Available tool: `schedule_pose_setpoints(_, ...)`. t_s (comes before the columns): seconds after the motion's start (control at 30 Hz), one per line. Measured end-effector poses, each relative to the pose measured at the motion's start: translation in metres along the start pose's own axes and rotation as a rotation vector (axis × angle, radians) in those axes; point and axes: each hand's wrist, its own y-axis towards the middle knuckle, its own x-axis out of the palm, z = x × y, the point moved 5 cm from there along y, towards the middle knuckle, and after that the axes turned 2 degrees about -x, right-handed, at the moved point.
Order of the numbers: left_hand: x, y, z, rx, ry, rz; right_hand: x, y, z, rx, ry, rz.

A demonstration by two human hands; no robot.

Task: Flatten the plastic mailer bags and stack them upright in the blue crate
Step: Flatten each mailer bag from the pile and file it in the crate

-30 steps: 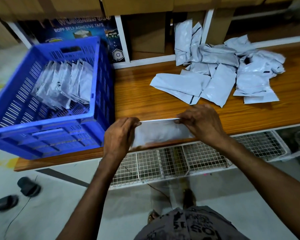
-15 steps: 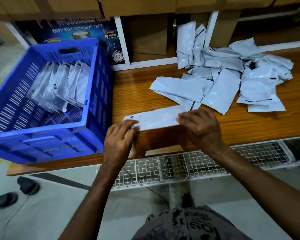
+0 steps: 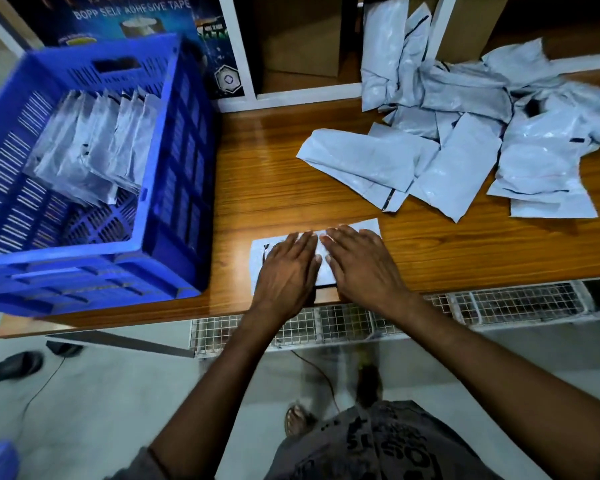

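Mailer bag (image 3: 357,226) lies flat on table (image 3: 257,188) at frame centre, under left hand (image 3: 286,268) and right hand (image 3: 357,265), fingers straight, pressing it; blue crate (image 3: 174,168) stands left.

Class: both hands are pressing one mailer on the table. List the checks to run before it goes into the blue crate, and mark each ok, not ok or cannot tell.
1. Mailer lies flat on the table: ok.
2. Left hand and right hand press it with straight fingers: ok.
3. All air is out: cannot tell, the hands cover most of it.
4. Blue crate has free room at its near side: ok.
5. Stacked bags in the crate stand straight: not ok, they lean.
6. Loose pile lies apart from the mailer: ok.
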Motion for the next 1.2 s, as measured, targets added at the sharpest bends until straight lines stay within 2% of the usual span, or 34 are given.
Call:
schedule_pose_setpoints(0.2,0.008,-0.015,-0.022,-0.148,0.058,-0.034,0.007,-0.006,0.036,0.179,0.033,-0.139)
schedule_pose_setpoints(0.33,0.004,-0.029,-0.042,-0.185,0.079,-0.041,0.009,-0.014,0.047,0.153,0.020,-0.199)
schedule_pose_setpoints(0.5,-0.004,-0.031,-0.047,-0.151,-0.018,-0.069,0.007,-0.019,0.059,0.156,0.056,-0.267)
schedule_pose_setpoints(0.6,-0.015,-0.041,-0.027,0.070,0.030,0.038,-0.013,-0.028,0.044,0.006,-0.012,-0.100)
schedule_pose_setpoints(0.7,-0.014,-0.055,-0.009,0.257,-0.032,0.155,-0.020,-0.046,0.010,-0.172,0.006,0.047)
schedule_pose_setpoints(0.77,-0.012,-0.058,-0.008,0.255,-0.034,0.188,-0.013,-0.056,-0.004,-0.197,0.049,0.082)
schedule_pose_setpoints(1.0,-0.009,-0.063,-0.014,0.278,-0.022,0.178,-0.011,-0.071,-0.020,-0.098,0.018,0.152)
schedule_pose_setpoints(1.1,-0.011,-0.063,-0.021,0.215,-0.014,0.158,-0.011,-0.068,-0.027,-0.064,-0.047,0.123)
schedule_pose_setpoints(1.2,-0.014,-0.063,-0.015,0.226,0.041,0.117,-0.012,-0.067,-0.029,-0.014,-0.045,0.121)
